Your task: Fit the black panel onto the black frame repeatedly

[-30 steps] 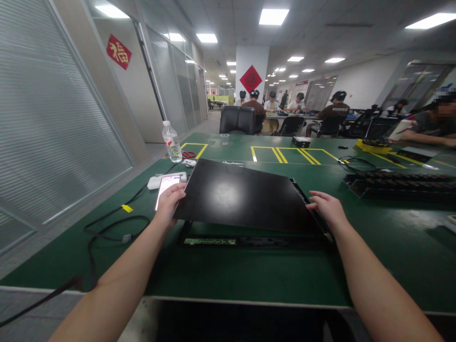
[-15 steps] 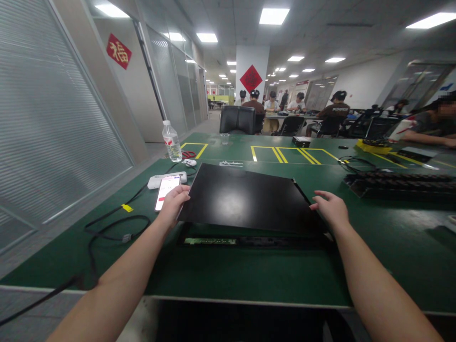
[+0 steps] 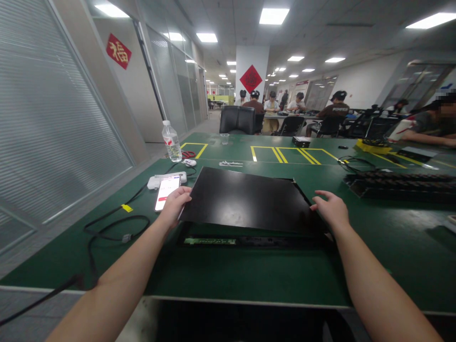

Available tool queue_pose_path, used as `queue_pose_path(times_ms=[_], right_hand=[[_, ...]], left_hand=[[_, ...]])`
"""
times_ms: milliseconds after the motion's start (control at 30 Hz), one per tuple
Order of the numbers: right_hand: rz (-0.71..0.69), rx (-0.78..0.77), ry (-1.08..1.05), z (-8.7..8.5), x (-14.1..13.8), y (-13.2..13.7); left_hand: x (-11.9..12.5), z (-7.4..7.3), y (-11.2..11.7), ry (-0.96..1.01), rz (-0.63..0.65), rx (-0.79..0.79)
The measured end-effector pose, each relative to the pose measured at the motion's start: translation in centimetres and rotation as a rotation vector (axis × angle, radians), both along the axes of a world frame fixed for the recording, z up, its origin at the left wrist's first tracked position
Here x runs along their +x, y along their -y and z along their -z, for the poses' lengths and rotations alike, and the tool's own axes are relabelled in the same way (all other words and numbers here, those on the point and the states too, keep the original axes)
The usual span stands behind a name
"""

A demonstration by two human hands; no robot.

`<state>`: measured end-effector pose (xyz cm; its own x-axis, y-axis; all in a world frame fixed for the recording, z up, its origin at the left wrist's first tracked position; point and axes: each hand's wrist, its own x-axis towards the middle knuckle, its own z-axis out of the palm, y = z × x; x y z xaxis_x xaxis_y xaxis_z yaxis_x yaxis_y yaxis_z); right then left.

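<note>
A flat black screen panel is held tilted over a black frame, whose near strip shows a green circuit board. My left hand is closed on the panel's left edge, fingertips on top. At the right edge, my right hand grips the panel's side; one finger sticks out and the lower fingers are hidden. A lit phone lies on the green table right by my left hand.
On the left are a power strip, black cable, water bottle and red-handled scissors. Calipers and a plastic cup stand beyond the panel. Long black parts lie right. Several people sit farther off.
The panel's far left corner has dipped slightly and the panel lies a little flatter. More of the frame's far edge shows at the upper right. Both hands stay nearly in place.
</note>
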<state>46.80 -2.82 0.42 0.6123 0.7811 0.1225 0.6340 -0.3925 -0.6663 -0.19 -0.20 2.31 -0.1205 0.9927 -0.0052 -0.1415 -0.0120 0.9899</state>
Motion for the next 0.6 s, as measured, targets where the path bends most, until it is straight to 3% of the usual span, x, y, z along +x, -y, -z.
queue_pose_path(times_ms=[600], right_hand=[[0.007,-0.008,0.012,-0.32,-0.33,0.26]], left_hand=[[0.07,0.09,-0.01,-0.039,0.024,-0.016]])
